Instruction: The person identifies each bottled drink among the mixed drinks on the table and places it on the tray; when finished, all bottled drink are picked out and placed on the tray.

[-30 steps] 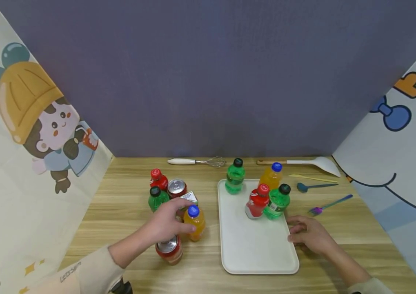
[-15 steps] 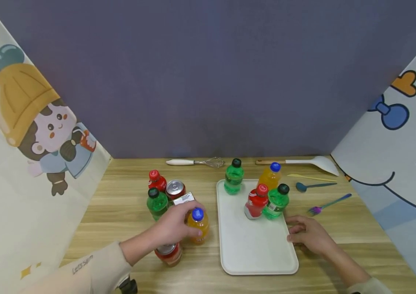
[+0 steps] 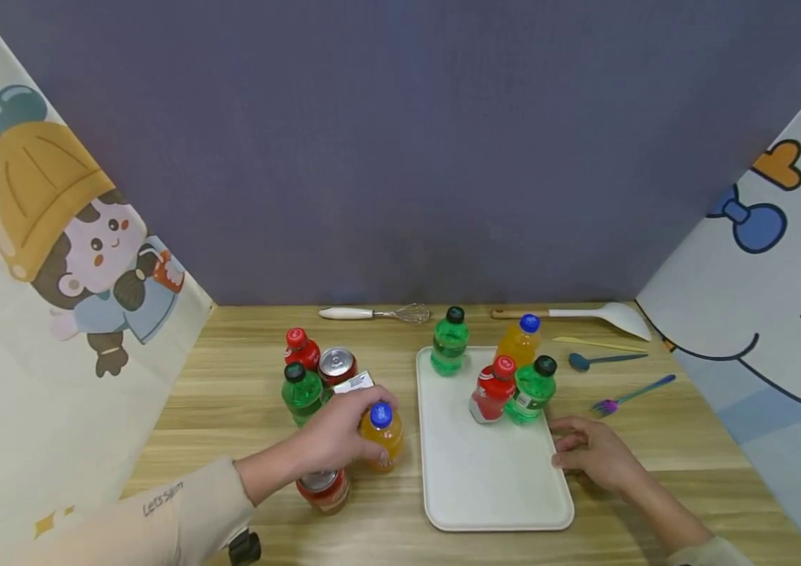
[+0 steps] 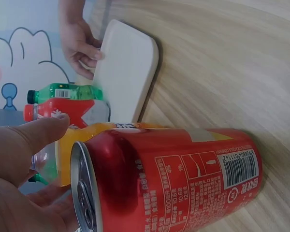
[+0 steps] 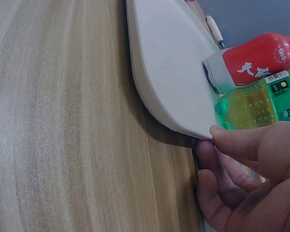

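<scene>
My left hand (image 3: 343, 432) grips an upright orange drink bottle (image 3: 389, 440) with a blue cap, left of the white tray (image 3: 492, 487). A red soda can (image 3: 325, 495) stands just in front of that hand and fills much of the left wrist view. With thumb on top and fingers curled below, my right hand (image 3: 598, 452) pinches the tray's right edge. On the tray stand a red bottle (image 3: 492, 393), a green bottle (image 3: 533, 393), another green bottle (image 3: 449, 350) at the back-left corner and a second orange bottle (image 3: 517, 342).
Behind the left hand cluster a green bottle (image 3: 303, 397), a red bottle (image 3: 303, 352), a can (image 3: 339, 365) and a small carton (image 3: 355, 383). A whisk (image 3: 375, 314) and a ladle (image 3: 619, 317) lie along the back wall. Right of the tray are a knife (image 3: 598, 344), spoon (image 3: 605, 359) and fork (image 3: 632, 395).
My left hand has shifted the orange bottle slightly right, towards the tray, and over the last half second it has barely moved. The right hand has stayed at the tray's edge.
</scene>
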Motion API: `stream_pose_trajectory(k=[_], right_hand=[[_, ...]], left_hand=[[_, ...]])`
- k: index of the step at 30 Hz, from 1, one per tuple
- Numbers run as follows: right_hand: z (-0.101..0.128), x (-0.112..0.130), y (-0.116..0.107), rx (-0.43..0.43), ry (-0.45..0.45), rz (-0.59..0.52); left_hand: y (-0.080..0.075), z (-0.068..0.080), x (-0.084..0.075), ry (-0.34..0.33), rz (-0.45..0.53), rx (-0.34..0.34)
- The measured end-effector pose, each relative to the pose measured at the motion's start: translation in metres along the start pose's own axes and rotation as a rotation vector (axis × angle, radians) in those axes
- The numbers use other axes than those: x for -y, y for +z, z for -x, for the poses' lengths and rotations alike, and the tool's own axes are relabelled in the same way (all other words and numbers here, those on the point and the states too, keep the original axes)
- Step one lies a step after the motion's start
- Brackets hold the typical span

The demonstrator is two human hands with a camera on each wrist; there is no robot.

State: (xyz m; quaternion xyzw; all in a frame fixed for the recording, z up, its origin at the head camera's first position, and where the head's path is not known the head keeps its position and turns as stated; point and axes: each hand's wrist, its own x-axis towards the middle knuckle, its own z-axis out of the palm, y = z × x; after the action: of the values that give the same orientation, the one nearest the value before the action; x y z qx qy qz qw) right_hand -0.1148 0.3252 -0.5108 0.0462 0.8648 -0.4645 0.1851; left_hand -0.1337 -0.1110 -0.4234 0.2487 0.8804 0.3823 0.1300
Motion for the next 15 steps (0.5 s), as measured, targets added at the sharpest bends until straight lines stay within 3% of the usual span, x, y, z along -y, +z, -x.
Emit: stream_pose_trajectory(k=[6,15], right_hand=[[-0.0002,-0.0017,0.0007,0.003,-0.018,0.009],[0.0,-0.0025,0.0005,-0.004,-0.018,0.022]], left_hand=[[0.0007,-0.0003,-0.0005,-0.017,-0.042,-0.001],[-0.0007,-0.0003,-0.0028,-0.015,0.006,-0.024]])
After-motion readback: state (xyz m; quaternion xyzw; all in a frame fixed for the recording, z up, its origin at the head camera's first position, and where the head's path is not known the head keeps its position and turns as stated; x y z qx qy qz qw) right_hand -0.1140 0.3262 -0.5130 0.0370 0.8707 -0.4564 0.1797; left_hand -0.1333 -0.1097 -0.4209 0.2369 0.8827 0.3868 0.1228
